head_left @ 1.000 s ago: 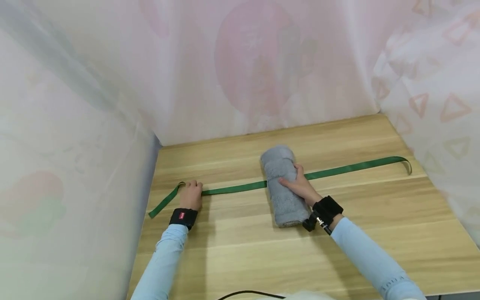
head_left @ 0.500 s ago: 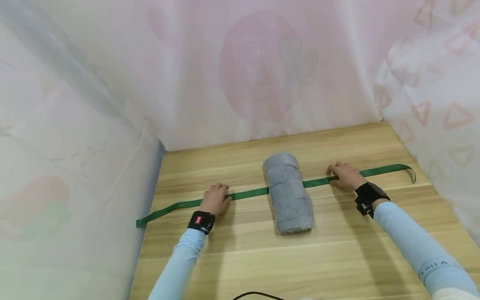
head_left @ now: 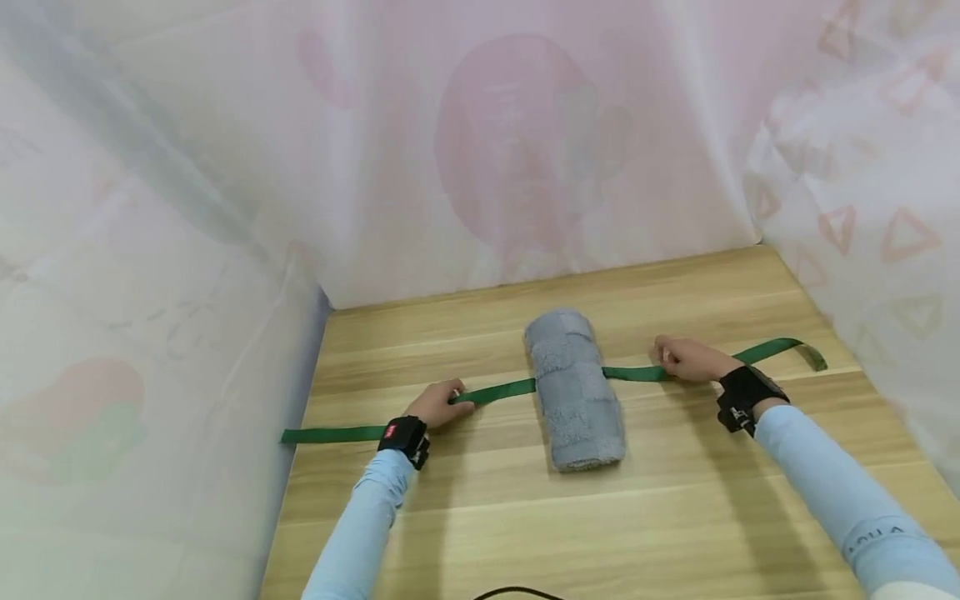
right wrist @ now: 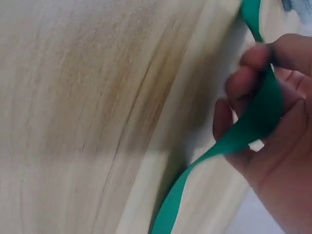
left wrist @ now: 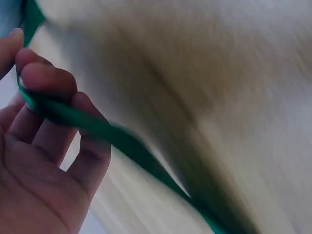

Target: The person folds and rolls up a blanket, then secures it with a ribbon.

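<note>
Green ribbon (head_left: 495, 390) runs across my wooden table (head_left: 600, 517), passing under the rolled grey towel (head_left: 573, 387) that lies in the middle with its long axis pointing away from me. From the head view, my left hand (head_left: 438, 406) sits left of the towel, fingers curled around the ribbon, whose loose tail trails further left from the towel to the table edge by the curtain (head_left: 150, 292). My right hand (head_left: 686, 360) is right of the towel, pinching the ribbon there, and the far end of the strip curls over beyond my wrist, near the table's right edge. Both hands are near the towel but apart from it. A black band wraps each wrist over my pale blue sleeves. From the left wrist view, which is blurred, the ribbon (left wrist: 87, 124) crosses my bent fingers (left wrist: 48, 80) and my fingertips fold over it, so my left hand (left wrist: 44, 161) is holding it above the table (left wrist: 219, 97). From the right wrist view, my right hand (right wrist: 273, 141) has its fingers (right wrist: 243, 85) curled around the ribbon (right wrist: 253, 124), which is lifted just off the table (right wrist: 97, 122) and drops away below my palm.
</note>
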